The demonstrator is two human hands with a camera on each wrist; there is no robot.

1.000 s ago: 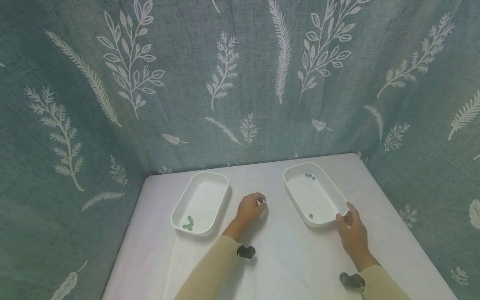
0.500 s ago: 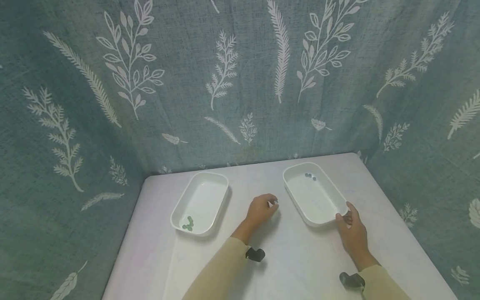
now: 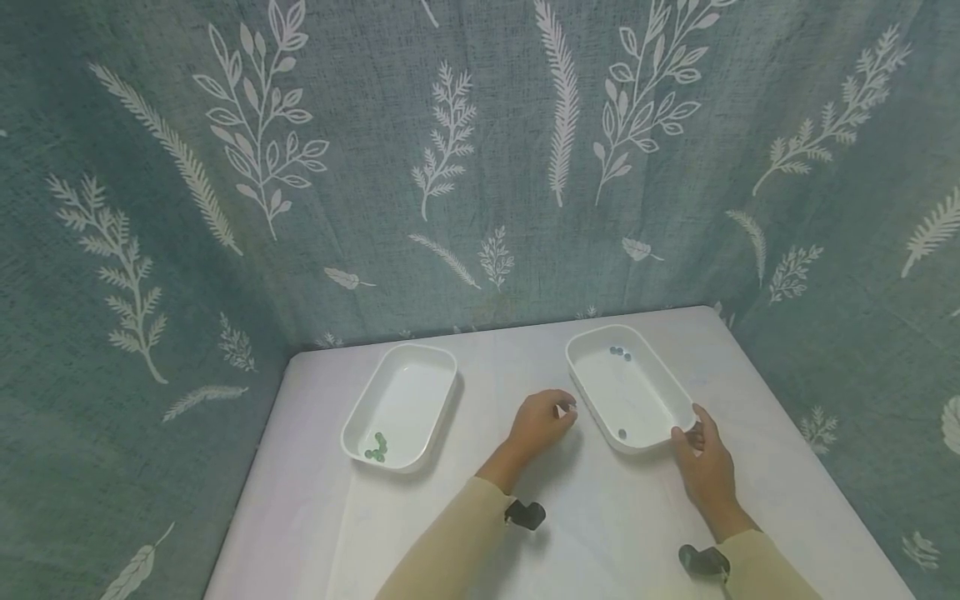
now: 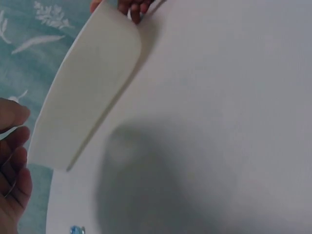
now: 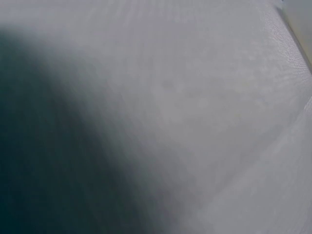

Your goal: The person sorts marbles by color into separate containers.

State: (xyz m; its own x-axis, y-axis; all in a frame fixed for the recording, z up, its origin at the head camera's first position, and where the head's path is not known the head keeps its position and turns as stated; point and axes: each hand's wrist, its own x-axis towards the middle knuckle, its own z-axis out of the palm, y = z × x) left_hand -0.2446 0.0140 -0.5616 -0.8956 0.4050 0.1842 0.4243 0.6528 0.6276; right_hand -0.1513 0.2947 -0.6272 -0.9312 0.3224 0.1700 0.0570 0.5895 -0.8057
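Note:
My left hand [image 3: 542, 423] is just left of the right-hand white tray [image 3: 587, 400], thumb and forefinger pinched together. A small pale bluish bead [image 3: 572, 407] shows at those fingertips in the head view. In the left wrist view the same hand [image 4: 12, 165] is cut off by the left edge, with the tray's outer wall [image 4: 87, 87] beyond it. My right hand [image 3: 707, 471] grips the tray's near right corner, thumb and fingers at the rim. Inside lie several blue glass beads [image 3: 619, 352], one of them [image 3: 622, 433] apart at the near end.
Another white tray [image 3: 450, 360] stands on the left, with several green beads [image 3: 377, 454] in its near end. A blue bead [image 4: 77, 229] shows at the bottom of the left wrist view. A leaf-patterned curtain [image 3: 360, 208] hangs behind the white table [image 3: 637, 533].
My left hand has moved steadily right, from between the two trays to close beside the right-hand one, with the pinch kept. My right hand and both trays have stayed put.

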